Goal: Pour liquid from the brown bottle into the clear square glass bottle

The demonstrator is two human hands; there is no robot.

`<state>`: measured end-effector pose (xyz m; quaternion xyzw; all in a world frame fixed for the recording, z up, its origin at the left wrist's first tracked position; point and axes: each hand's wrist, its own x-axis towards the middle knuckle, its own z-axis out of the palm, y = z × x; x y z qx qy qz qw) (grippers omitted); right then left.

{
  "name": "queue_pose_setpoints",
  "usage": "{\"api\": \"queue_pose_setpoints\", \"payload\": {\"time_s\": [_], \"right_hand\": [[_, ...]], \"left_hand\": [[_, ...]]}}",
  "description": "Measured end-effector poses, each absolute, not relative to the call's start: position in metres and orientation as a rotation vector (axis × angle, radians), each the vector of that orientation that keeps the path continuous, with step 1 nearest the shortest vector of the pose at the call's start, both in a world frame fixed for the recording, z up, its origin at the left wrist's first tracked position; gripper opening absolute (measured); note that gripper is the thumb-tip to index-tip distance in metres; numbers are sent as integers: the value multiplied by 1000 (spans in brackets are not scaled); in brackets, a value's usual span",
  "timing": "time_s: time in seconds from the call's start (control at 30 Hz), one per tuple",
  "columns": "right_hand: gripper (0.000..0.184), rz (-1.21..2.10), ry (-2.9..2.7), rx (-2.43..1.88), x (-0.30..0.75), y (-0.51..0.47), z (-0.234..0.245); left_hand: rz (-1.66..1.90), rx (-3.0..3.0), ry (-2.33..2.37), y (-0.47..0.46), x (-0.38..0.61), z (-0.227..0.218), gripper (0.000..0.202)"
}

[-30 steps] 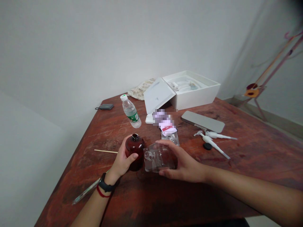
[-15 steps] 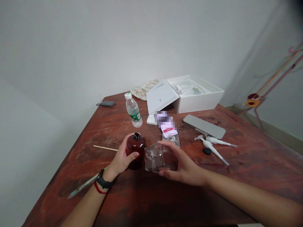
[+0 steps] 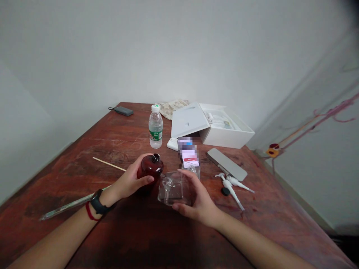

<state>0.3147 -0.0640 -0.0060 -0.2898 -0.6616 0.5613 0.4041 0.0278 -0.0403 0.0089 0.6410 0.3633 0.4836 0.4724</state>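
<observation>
The left hand [image 3: 130, 182] has its fingers wrapped around a dark reddish-brown bottle [image 3: 148, 170], glossy and smooth, with rounded shoulders and a short, open neck that catches small highlights. The right hand [image 3: 201, 203] grasps a clear bottle [image 3: 174, 192] between thumb and fingers; it is colourless and boxy, with flat sides, softened corners and a round neck on the side nearer the brown bottle. Both are just beside each other over the near middle of the surface [image 3: 117, 239], reddish wood with streaks and scuffs. The see-through walls make it hard to tell whether the clear bottle touches the wood.

Beyond stands a transparent water bottle [image 3: 156, 127] with a green label. On the right lie slim white plastic pumps [image 3: 228, 185], a round black cap [image 3: 225, 191] and a smooth silver-grey case [image 3: 227, 164].
</observation>
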Motion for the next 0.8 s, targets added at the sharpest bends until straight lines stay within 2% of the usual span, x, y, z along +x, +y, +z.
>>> {"api": "queue_pose_setpoints", "payload": {"time_s": [0.8], "right_hand": [[85,1345,-1643,-780,314,-69,-5]], "left_hand": [[1155,1540,804,-40,29,9,84]]}}
